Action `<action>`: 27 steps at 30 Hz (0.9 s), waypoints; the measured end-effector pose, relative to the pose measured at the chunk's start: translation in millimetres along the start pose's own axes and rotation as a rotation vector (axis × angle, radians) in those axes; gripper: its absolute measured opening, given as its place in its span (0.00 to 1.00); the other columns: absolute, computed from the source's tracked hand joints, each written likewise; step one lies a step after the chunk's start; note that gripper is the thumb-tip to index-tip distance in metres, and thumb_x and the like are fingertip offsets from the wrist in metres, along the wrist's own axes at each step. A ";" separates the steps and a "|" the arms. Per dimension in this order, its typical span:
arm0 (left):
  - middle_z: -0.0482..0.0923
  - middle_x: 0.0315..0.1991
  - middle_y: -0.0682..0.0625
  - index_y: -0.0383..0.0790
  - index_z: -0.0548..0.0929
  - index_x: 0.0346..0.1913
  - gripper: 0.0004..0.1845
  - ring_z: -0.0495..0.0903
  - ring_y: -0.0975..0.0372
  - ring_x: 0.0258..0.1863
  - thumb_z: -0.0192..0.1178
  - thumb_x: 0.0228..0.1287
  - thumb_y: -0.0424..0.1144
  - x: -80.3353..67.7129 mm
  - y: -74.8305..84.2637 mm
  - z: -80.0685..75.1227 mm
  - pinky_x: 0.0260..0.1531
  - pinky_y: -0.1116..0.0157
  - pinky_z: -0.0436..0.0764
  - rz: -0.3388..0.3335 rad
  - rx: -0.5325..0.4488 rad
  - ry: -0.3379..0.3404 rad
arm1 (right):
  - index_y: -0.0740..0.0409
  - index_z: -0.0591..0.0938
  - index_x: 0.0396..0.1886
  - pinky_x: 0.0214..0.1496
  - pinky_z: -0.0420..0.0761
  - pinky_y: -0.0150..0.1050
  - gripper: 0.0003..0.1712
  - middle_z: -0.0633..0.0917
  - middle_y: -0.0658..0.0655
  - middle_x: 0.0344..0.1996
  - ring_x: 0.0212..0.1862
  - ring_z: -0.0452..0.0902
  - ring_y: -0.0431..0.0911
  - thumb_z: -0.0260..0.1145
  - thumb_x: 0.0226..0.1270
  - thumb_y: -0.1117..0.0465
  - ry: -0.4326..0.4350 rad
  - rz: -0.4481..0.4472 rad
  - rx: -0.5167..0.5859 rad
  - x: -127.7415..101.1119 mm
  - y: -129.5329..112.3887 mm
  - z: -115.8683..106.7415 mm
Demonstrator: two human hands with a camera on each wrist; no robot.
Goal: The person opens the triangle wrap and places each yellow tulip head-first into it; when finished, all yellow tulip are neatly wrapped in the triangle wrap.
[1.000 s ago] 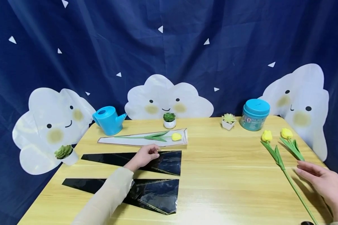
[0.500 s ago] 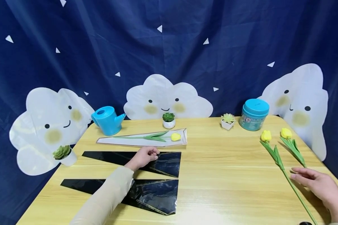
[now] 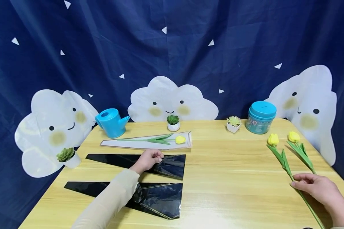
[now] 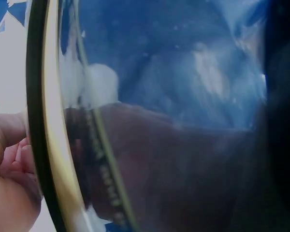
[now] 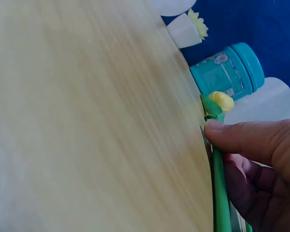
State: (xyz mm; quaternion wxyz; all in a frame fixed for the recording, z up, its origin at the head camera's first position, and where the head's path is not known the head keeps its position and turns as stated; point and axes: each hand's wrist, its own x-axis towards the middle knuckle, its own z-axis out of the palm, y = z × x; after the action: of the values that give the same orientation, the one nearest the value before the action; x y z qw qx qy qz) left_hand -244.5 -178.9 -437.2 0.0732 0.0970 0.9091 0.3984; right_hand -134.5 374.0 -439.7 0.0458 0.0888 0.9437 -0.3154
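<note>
In the head view my left hand (image 3: 148, 160) lies over the upper black flower sleeve (image 3: 173, 163), thumb and curled fingers pinching at its top edge. Another black flower sleeve (image 3: 161, 198) lies nearer me, under the left forearm. My right hand (image 3: 318, 187) pinches the green stem of a yellow tulip (image 3: 273, 140) between thumb and fingers at the table's right. Beside it lies a second yellow tulip (image 3: 294, 136), its lower stem hidden by that hand. The right wrist view shows the thumb (image 5: 232, 135) over the green stem (image 5: 221, 188).
A white sleeve (image 3: 126, 143) with a yellow tulip on it lies behind the black ones. Along the back stand a blue watering can (image 3: 111, 124), small potted succulents (image 3: 173, 124) and a lidded teal tub (image 3: 261, 119). Another succulent (image 3: 71, 159) is at the left edge.
My right hand has moved left and a little down from beside the tulips, and now pinches a stem. The upper black sleeve has turned slightly under my left hand.
</note>
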 end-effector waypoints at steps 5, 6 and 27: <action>0.75 0.28 0.51 0.39 0.80 0.34 0.06 0.72 0.61 0.29 0.56 0.61 0.26 1.4 4.5 2.5 0.34 0.62 0.73 0.010 0.034 -0.018 | 0.72 0.78 0.45 0.27 0.69 0.30 0.30 0.81 0.47 0.28 0.26 0.66 0.28 0.67 0.58 0.48 0.027 0.010 0.003 -7.0 -3.2 0.6; 0.75 0.29 0.51 0.39 0.80 0.34 0.06 0.71 0.61 0.29 0.55 0.62 0.26 1.3 5.3 2.3 0.34 0.62 0.73 0.012 0.043 -0.026 | 0.72 0.78 0.45 0.27 0.68 0.30 0.29 0.81 0.47 0.28 0.26 0.66 0.29 0.67 0.58 0.48 0.030 0.017 -0.003 -8.4 -4.4 0.8; 0.77 0.46 0.48 0.42 0.80 0.40 0.09 0.75 0.55 0.46 0.49 0.67 0.28 2.8 2.2 -2.4 0.46 0.58 0.73 -0.026 0.016 -0.029 | 0.71 0.81 0.38 0.27 0.67 0.27 0.20 0.79 0.39 0.25 0.27 0.65 0.27 0.64 0.62 0.55 0.176 -0.049 0.122 -10.6 -26.1 6.3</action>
State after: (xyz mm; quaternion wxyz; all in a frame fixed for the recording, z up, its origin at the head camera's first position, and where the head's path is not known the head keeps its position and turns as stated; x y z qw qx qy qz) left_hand -247.5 -178.5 -434.1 0.0911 0.0914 0.9123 0.3886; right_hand -129.1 348.2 -427.9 -0.0507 0.0957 0.9250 -0.3642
